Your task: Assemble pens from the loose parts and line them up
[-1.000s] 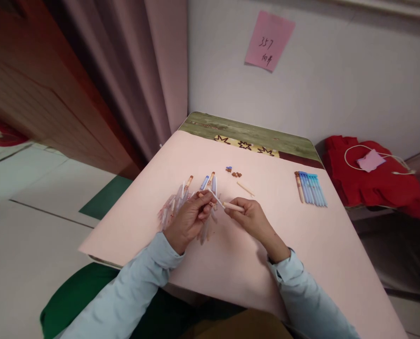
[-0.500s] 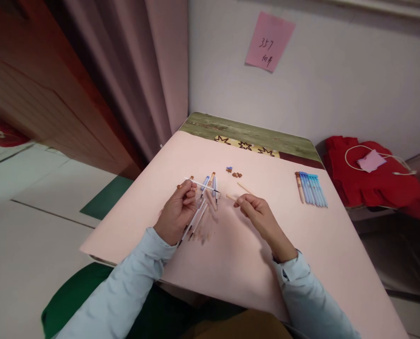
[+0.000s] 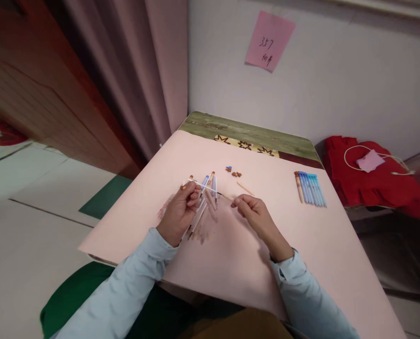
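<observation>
My left hand (image 3: 179, 209) is closed, pinching a thin white pen refill (image 3: 206, 187) that points right. A brown-ended piece (image 3: 183, 187) also shows at its fingers; I cannot tell whether it is held. The fingers of my right hand (image 3: 254, 214) are closed on a beige pen barrel (image 3: 227, 196). The refill's dark tip is at the barrel's left end; whether it is inside is too small to tell. Under and beside my left hand lies a loose pile of refills (image 3: 199, 215) and blue and beige pen barrels (image 3: 210, 181). Another beige piece (image 3: 245, 189) lies beyond my right hand.
Small brown pieces (image 3: 237, 174) and a blue one (image 3: 229, 168) lie farther back on the pink-covered table (image 3: 238, 263). A row of blue pens with a beige one (image 3: 310, 189) is on the right. A red cloth (image 3: 358, 188) sits beyond the table's right edge.
The refill in my left hand and the beige barrel in my right hand have come together end to end; the gap between them has closed. The things on the table stay put.
</observation>
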### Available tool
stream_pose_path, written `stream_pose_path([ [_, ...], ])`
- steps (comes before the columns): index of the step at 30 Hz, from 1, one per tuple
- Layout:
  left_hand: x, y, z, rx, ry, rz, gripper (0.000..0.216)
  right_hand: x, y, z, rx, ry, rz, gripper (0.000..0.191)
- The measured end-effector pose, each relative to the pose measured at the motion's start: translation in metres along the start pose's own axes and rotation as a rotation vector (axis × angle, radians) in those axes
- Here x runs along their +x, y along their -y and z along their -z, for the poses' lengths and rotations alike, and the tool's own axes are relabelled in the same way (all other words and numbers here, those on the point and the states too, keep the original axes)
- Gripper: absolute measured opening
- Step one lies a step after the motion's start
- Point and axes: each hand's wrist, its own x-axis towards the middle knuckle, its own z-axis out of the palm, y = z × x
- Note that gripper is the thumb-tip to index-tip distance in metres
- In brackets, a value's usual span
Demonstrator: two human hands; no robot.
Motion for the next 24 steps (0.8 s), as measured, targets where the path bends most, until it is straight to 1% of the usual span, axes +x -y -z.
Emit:
stream_pose_path([
  [5,0.000,0.005,0.003,0.084,0.028,-0.049,0.013,0.001,-0.005,-0.002,0.002,0.006,0.021,0.038],
  [9,-0.001,0.009,0.004,0.153,0.059,-0.079,0.016,0.001,-0.007,-0.004,0.008,0.032,0.007,0.034],
  [14,-0.004,0.011,0.002,0.195,0.087,-0.053,0.022,0.001,-0.006,-0.009,0.082,0.086,-0.036,0.031],
  [16,-0.006,0.013,0.001,0.215,0.106,-0.021,0.024,0.001,-0.006,-0.012,0.128,0.104,-0.049,0.031],
  [19,-0.008,0.015,0.000,0.223,0.126,0.045,0.019,0.002,-0.007,-0.015,0.211,0.119,-0.071,0.033],
  [22,-0.009,0.014,-0.001,0.148,0.105,0.075,0.008,0.003,-0.008,-0.015,0.283,0.097,-0.056,0.036],
  [24,-0.009,0.013,-0.001,0.070,0.090,0.093,0.010,0.003,-0.008,-0.014,0.283,0.049,-0.028,0.038],
])
